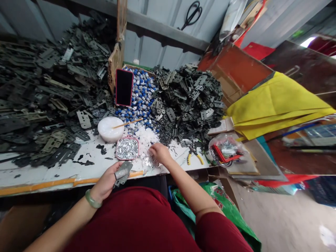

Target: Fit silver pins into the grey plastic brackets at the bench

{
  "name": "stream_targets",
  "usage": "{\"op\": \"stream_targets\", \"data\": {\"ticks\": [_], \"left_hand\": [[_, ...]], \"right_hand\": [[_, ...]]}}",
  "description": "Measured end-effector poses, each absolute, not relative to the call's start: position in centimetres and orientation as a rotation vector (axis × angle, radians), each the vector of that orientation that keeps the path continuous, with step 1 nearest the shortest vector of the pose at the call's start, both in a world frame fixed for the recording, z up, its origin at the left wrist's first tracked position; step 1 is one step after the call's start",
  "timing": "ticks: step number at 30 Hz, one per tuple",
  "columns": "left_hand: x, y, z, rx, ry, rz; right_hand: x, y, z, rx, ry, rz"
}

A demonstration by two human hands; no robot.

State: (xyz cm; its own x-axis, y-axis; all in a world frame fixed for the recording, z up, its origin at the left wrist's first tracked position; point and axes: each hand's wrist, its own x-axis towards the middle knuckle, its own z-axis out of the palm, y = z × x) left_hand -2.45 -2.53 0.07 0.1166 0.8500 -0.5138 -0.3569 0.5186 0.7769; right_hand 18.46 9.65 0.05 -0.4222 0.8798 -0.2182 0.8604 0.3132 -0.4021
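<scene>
My left hand (107, 179) is closed around a grey metal bracket (124, 172), held over the front edge of the bench. Over a loose heap of small silvery pins (151, 161), my right hand (159, 153) has its fingers pinched together; whatever is between them is too small to make out. Between the hands, a pink-rimmed square tray (138, 150) holds many similar silvery pins. Behind it stands a white bowl (110, 135) of pale paste, with a thin wooden stick (128, 123) lying across it.
Large piles of grey metal brackets (52, 77) lie left and behind right (194, 94). Blue-and-white small parts (143, 91) fill the back middle, with a phone (124, 87) propped before them. Yellow-handled pliers (194, 156) and a plastic-lined bowl (225, 150) sit at right.
</scene>
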Motion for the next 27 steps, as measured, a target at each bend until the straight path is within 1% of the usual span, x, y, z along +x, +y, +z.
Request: {"op": "stream_targets", "data": {"ticks": [2, 4, 8, 13, 17, 21, 25, 27], "left_hand": [[-2.6, -2.3, 0.0, 0.477, 1.101, 0.954], [-2.7, -2.2, 0.1, 0.475, 1.085, 0.960], [-2.5, -2.1, 0.3, 0.501, 1.087, 0.969], [-2.1, -1.9, 0.1, 0.512, 1.120, 0.951], [-2.0, -1.6, 0.2, 0.508, 1.122, 0.962], [-1.9, -1.4, 0.5, 0.547, 1.099, 1.003], [-1.9, -1.4, 0.5, 0.719, 1.204, 1.023], [-2.1, -1.5, 0.3, 0.827, 1.267, 1.026]], "right_hand": [[19.5, 10.7, -0.2, -1.721, -2.650, 0.451], [19.9, 11.0, -0.7, -1.699, -2.780, 0.331], [20.1, 10.6, -1.2, -1.688, -2.855, 0.250], [20.3, 10.3, -1.2, -1.656, -2.834, 0.264], [19.1, 9.3, -1.2, -1.600, -2.530, 0.511], [16.5, 7.3, -0.6, -1.319, -2.264, 0.857], [14.5, 5.8, 0.6, -1.224, -2.016, 1.175], [13.9, 5.4, 1.1, -1.140, -1.957, 1.281]]}}
